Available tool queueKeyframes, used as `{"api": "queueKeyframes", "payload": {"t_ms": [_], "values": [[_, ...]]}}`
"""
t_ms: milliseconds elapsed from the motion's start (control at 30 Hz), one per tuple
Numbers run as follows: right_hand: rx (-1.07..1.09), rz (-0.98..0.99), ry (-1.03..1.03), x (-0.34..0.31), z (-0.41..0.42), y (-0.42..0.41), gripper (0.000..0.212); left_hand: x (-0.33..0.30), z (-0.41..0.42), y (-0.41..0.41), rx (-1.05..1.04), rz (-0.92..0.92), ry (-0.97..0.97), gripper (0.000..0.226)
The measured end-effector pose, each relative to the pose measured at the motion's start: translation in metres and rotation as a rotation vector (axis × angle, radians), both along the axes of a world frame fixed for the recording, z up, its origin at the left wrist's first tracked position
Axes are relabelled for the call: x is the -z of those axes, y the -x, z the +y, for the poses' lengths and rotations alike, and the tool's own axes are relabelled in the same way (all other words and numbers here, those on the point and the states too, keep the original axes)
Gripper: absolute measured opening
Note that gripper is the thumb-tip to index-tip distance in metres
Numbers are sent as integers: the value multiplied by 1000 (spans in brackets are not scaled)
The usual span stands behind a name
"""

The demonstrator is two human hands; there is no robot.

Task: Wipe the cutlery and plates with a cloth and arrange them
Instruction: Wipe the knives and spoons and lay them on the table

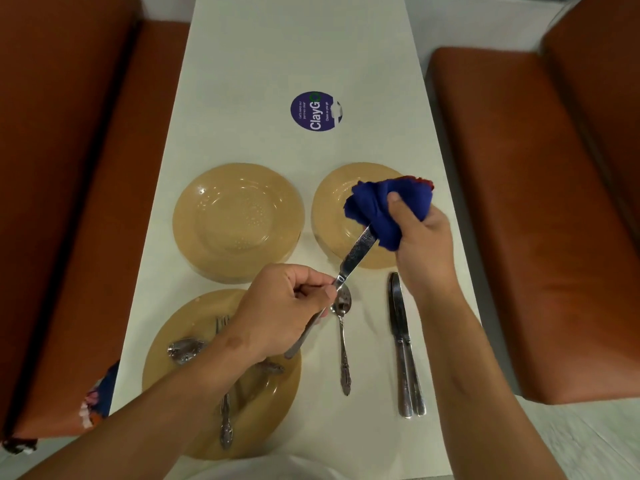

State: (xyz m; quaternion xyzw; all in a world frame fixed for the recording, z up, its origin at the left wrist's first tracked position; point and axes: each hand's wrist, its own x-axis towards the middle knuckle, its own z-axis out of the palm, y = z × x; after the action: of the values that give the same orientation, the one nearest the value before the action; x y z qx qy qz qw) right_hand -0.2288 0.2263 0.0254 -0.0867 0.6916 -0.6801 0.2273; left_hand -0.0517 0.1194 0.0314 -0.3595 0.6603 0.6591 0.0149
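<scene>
Under the left hand (287, 306) a plate (277, 427) holds unwiped cutlery; this hand pinches a knife (356, 254). The right hand (419, 237) squeezes the blue cloth (381, 209) around its blade. The handle, probably wet, may slip onto the spoon (343, 327) below.

Held knife (356, 255): steel, raised at a slant above the tabletop, blade tip buried in bunched blue cloth (388, 209). Two knives (403, 344) lie side by side near the right edge, blades pointing away. Spoon (342, 336) lies parallel just left of them. Three tan plates: far left plate (239, 221), far right plate (332, 220), near plate (194, 382) by the front edge carrying a fork (224, 393) and a spoon (185, 348).
</scene>
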Motion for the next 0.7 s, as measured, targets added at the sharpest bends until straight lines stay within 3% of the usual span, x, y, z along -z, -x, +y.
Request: {"api": "queueKeyframes", "payload": {"t_ms": [100,233,467,533,700], "values": [[142,35,13,-5,11,18,21,1,-1,-1,2,-11,-44,20],[165,47,-6,-17,40,17,67,4,-2,0,-14,-17,-120,12],[-142,3,-437,-24,90,-40,27,18,16,10,-25,-29,-240,5],[-257,-86,-492,-21,102,-59,16,24,27,12,-11,-46,-254,7],[-408,-135,-690,-4,128,-92,15,40,60,16,128,-84,-117,9]]}}
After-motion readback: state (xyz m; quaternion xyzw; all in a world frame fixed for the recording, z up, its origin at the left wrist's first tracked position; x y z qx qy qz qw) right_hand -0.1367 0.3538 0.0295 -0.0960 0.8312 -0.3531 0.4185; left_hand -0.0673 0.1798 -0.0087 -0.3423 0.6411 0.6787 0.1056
